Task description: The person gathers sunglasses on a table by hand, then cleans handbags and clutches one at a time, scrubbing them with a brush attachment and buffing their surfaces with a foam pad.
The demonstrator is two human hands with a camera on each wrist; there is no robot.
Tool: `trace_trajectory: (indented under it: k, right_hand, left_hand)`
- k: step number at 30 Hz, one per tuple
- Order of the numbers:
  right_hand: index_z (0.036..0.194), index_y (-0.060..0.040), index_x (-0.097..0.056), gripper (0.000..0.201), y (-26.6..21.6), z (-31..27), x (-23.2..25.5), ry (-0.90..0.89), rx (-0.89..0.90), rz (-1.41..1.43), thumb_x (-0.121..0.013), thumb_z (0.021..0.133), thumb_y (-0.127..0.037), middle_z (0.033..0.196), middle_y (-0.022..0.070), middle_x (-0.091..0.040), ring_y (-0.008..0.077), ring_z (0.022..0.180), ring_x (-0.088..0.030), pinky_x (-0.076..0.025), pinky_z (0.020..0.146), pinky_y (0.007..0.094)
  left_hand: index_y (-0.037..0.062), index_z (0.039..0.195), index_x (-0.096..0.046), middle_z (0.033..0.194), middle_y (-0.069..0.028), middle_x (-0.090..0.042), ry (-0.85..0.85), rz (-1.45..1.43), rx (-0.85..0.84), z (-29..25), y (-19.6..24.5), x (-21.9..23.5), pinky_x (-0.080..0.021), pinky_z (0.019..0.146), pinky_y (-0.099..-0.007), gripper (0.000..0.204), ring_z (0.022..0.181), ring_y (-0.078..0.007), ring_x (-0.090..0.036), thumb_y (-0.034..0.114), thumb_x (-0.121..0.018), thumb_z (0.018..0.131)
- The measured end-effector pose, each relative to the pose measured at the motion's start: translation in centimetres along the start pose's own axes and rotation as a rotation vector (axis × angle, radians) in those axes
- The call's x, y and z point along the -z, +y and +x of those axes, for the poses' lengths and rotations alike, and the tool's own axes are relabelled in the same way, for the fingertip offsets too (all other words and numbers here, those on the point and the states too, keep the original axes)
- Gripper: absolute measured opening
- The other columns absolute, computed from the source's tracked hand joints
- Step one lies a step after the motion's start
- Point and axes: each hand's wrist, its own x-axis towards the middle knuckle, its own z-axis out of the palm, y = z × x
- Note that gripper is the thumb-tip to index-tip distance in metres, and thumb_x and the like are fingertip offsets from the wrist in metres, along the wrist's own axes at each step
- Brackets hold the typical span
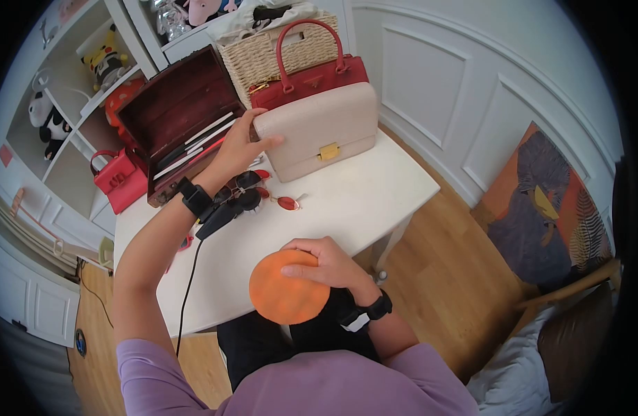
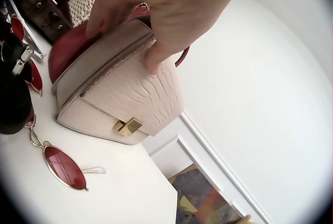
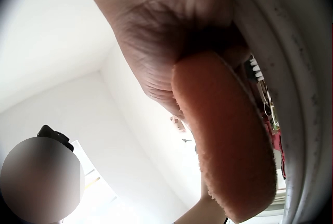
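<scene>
One orange round pad (image 1: 287, 288), at the near edge of the white bench (image 1: 374, 201), held by the right hand (image 1: 329, 263) with fingers curled over its upper rim; the right wrist view shows the pad pressed against the palm; one beige handbag (image 1: 319, 128) with one gold clasp, upright at the far middle of the bench; left hand (image 1: 239, 142) grips its left end, thumb on the front face and fingers curled over the top edge; one red handbag (image 1: 308, 73) directly behind the beige one, touching it; one woven basket (image 1: 263, 52) farther back; one dark red case (image 1: 177, 114), lid open, at the far left; one small red bag (image 1: 118, 177) left of the case; red-lensed sunglasses (image 1: 284, 201) near the beige handbag's front, count unclear; one black strap on each wrist.
</scene>
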Motion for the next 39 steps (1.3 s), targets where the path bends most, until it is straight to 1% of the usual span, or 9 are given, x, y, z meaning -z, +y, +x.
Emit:
trace_trajectory:
  k: [2, 5, 18, 28, 30, 33, 36, 38, 39]
  right_hand:
    - [0.106, -0.0018, -0.067, 0.036, -0.1, 0.0, 0.1, 0.002, 0.008, 0.001, -0.073, 0.087, -0.032, 0.09, 0.0077, -0.071, 0.0113, 0.081, -0.063, -0.052, 0.076, 0.0269]
    - [0.107, -0.0018, -0.067, 0.033, -0.1, 0.0, 0.2, -0.005, 0.013, -0.001, -0.074, 0.088, -0.028, 0.092, 0.0062, -0.071, 0.01, 0.082, -0.063, -0.051, 0.077, 0.0261]
    - [0.108, -0.0019, -0.067, 0.031, -0.4, 0.0, 0.1, -0.009, 0.014, -0.04, -0.074, 0.087, -0.023, 0.092, 0.0047, -0.071, 0.0092, 0.083, -0.063, -0.051, 0.078, 0.0256]
    - [0.107, -0.0018, -0.067, 0.028, -0.4, 0.0, 0.1, -0.014, -0.022, 0.003, -0.074, 0.087, -0.02, 0.091, 0.0047, -0.071, 0.0088, 0.082, -0.062, -0.051, 0.078, 0.0257]
    - [0.105, -0.0021, -0.067, 0.034, -0.3, 0.0, 0.1, -0.007, -0.005, 0.007, -0.074, 0.087, -0.03, 0.089, 0.0072, -0.071, 0.0113, 0.08, -0.064, -0.052, 0.076, 0.0273]
    - [0.106, -0.0023, -0.067, 0.035, -0.1, 0.0, 0.0, 0.003, 0.015, -0.011, -0.073, 0.087, -0.031, 0.089, 0.0081, -0.071, 0.0119, 0.08, -0.064, -0.052, 0.076, 0.0273]
    - [0.106, -0.0022, -0.067, 0.035, -0.5, -0.2, -0.1, -0.002, 0.006, -0.054, -0.073, 0.087, -0.031, 0.089, 0.0089, -0.071, 0.0131, 0.079, -0.064, -0.052, 0.076, 0.0275]
    - [0.108, -0.0024, -0.067, 0.033, -0.6, -0.2, 0.0, -0.016, -0.006, -0.045, -0.073, 0.087, -0.027, 0.091, 0.0072, -0.071, 0.0116, 0.081, -0.064, -0.052, 0.077, 0.0266]
    - [0.109, -0.0026, -0.067, 0.03, -0.6, -0.2, 0.1, -0.027, -0.02, -0.04, -0.073, 0.088, -0.023, 0.094, 0.0055, -0.071, 0.0101, 0.084, -0.064, -0.051, 0.079, 0.0258]
  left_hand:
    - [0.0046, 0.139, -0.042, 0.126, -0.0196, -0.052, 0.061, 0.227, -0.118, 0.3, -0.3, 0.1, -0.048, 0.097, -0.0365, 0.076, 0.119, -0.0281, -0.055, 0.031, -0.08, 0.08]
    - [0.0061, 0.139, -0.042, 0.126, -0.0211, -0.048, 0.062, 0.318, -0.148, -0.2, 1.0, 0.0, -0.046, 0.1, -0.0383, 0.077, 0.123, -0.0308, -0.051, 0.03, -0.081, 0.077]
    - [0.0126, 0.142, -0.038, 0.137, -0.0209, -0.039, 0.072, 0.507, -0.195, -1.3, 4.1, -0.6, -0.04, 0.106, -0.0423, 0.09, 0.13, -0.0371, -0.041, 0.025, -0.087, 0.067]
    - [0.007, 0.142, -0.037, 0.131, -0.0227, -0.045, 0.036, 0.472, -0.126, -1.2, 3.2, -0.8, -0.043, 0.103, -0.0402, 0.092, 0.124, -0.0351, -0.049, 0.032, -0.086, 0.069]
    - [0.0059, 0.142, -0.037, 0.129, -0.0229, -0.047, 0.039, 0.476, -0.129, -1.1, 3.0, -0.7, -0.044, 0.101, -0.0399, 0.092, 0.122, -0.0348, -0.051, 0.033, -0.086, 0.069]
    - [0.0038, 0.14, -0.039, 0.125, -0.0229, -0.051, 0.012, 0.485, -0.106, -1.2, 3.0, -0.7, -0.045, 0.099, -0.0394, 0.09, 0.119, -0.0344, -0.053, 0.034, -0.086, 0.069]
    - [0.0016, 0.137, -0.035, 0.115, -0.0243, -0.057, 0.058, 0.441, -0.15, -0.3, 1.5, -0.9, -0.05, 0.092, -0.0394, 0.089, 0.107, -0.0356, -0.06, 0.035, -0.085, 0.071]
    - [-0.0013, 0.132, -0.031, 0.105, -0.0261, -0.062, 0.156, 0.325, -0.015, 0.3, 1.9, -1.1, -0.053, 0.085, -0.0395, 0.086, 0.094, -0.0357, -0.066, 0.037, -0.083, 0.074]
    - [-0.0013, 0.132, -0.031, 0.105, -0.0261, -0.062, 0.155, 0.326, -0.016, 0.9, 1.4, -1.0, -0.053, 0.085, -0.0395, 0.086, 0.094, -0.0357, -0.066, 0.037, -0.083, 0.074]
